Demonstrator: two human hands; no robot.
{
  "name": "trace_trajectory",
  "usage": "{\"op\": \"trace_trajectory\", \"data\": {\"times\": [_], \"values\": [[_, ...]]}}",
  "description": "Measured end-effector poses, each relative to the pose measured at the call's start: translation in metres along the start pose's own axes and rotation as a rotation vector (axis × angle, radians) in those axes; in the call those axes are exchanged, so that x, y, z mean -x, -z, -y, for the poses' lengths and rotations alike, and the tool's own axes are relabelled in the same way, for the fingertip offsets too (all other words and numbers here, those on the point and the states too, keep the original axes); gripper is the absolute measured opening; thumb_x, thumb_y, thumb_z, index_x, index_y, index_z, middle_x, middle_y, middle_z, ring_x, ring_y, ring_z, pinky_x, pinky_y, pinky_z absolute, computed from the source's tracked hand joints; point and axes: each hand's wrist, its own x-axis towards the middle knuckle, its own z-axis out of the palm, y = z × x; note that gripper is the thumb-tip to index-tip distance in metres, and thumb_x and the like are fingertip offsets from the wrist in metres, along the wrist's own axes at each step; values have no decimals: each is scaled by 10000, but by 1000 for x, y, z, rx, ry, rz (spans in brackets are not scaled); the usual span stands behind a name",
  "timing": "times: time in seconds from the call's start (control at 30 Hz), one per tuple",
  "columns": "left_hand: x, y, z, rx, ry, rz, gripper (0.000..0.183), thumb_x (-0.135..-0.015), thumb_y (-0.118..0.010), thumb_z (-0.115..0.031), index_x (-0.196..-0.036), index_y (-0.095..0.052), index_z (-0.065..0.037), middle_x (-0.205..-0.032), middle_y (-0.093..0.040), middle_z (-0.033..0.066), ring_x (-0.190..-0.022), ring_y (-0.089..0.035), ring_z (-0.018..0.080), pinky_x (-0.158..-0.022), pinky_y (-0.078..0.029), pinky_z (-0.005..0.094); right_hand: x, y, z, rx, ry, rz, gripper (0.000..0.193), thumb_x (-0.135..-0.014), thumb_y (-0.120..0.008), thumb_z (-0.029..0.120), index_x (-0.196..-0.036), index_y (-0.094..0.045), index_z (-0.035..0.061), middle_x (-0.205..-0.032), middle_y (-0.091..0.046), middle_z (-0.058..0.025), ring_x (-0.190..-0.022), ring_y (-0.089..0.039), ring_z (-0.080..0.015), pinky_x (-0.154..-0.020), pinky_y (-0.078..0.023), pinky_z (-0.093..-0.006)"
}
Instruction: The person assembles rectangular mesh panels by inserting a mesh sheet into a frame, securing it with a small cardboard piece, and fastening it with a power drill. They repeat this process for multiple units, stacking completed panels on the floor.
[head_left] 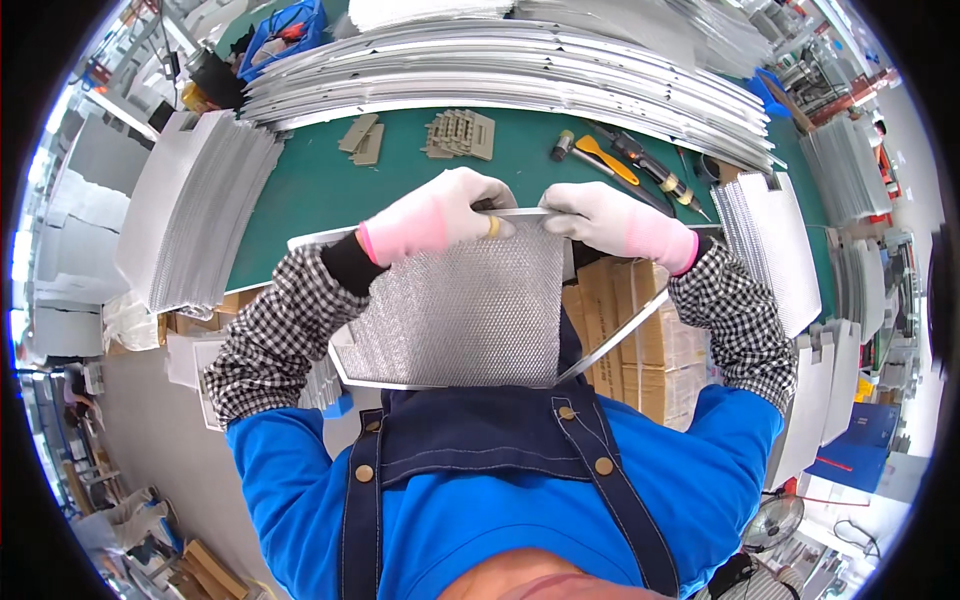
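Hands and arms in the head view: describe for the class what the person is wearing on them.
Both the left hand and the right hand wear white knit gloves with pink cuffs. Each forearm is covered by a black-and-white checked sleeve cover, with a black cuff showing at the left wrist. Above the elbows, the sleeves are bright blue.

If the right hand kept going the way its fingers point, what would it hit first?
The right hand points leftward along the top edge of the mesh panel, so it would likely meet the left hand first; their fingertips are almost touching.
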Motion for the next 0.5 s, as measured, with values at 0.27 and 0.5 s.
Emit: {"op": "trace_trajectory", "data": {"times": [0.27, 0.5], "values": [[9, 9, -31, -254, -104, 95, 272, -865, -738, -172, -1092, -712, -22, -904, -717, 134, -803, -682, 245, -758, -537, 343, 15, 24, 14, -100, -222, 384, 481, -1033, -460, 416, -1119, -627, -27, -760, -608, -65, -692, -579, -148, -653, -488, -317], [-1, -32, 17, -452, -312, -296, 231, -911, -686, -304, -1016, -694, -99, -849, -699, 93, -802, -693, 311, -706, -551, 416, 9, 13, -11, 97, -117, 177, 449, -1061, -437, 388, -1127, -619, -16, -793, -625, -114, -759, -623, -226, -741, -506, -355]]}}
